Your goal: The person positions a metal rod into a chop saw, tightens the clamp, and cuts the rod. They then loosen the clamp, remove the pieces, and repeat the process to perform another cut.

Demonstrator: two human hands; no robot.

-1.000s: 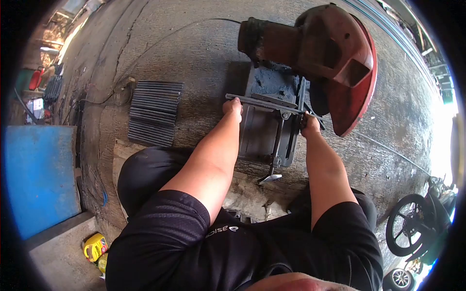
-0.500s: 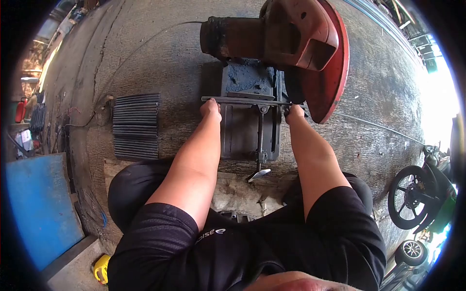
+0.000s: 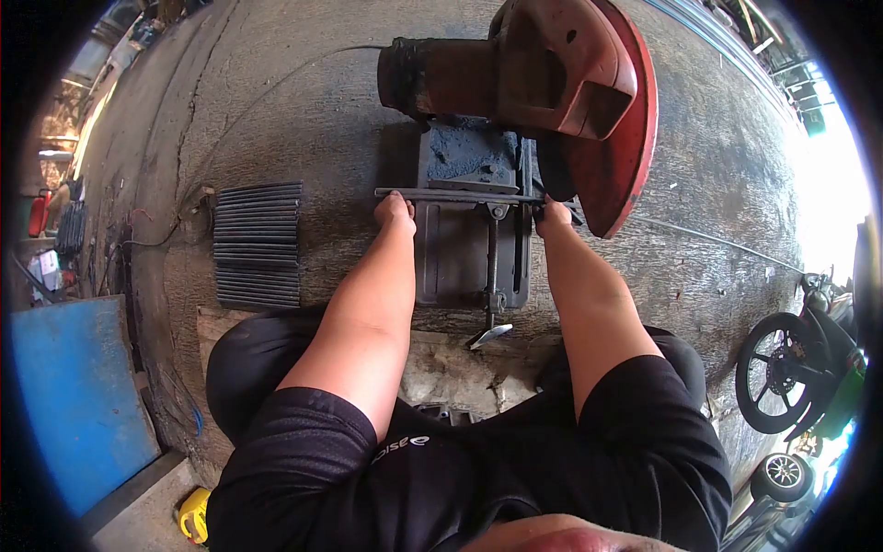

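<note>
A red chop saw (image 3: 566,74) stands in front of me, with its guard over a dark cutting disc. Thin metal rods (image 3: 441,196) lie crosswise in its vise, against the fence. My left hand (image 3: 395,212) is closed around their left end, thumb on top. Close beside the disc, my right hand (image 3: 555,218) is closed on the right part of the rods; its fingertips are partly hidden. Between my hands, the vise screw (image 3: 493,253) runs toward me and ends in a pale handle (image 3: 491,336).
Cut rods (image 3: 258,244) lie stacked side by side at the left. A long thin bar (image 3: 708,236) stretches over the concrete floor at the right, toward a motorcycle wheel (image 3: 774,373). A blue panel (image 3: 83,396) and a yellow tape measure (image 3: 193,515) are at lower left.
Both hands and the rods have shifted slightly left. My right hand sits a little farther from the guard's outer edge. The view has moved slightly too.
</note>
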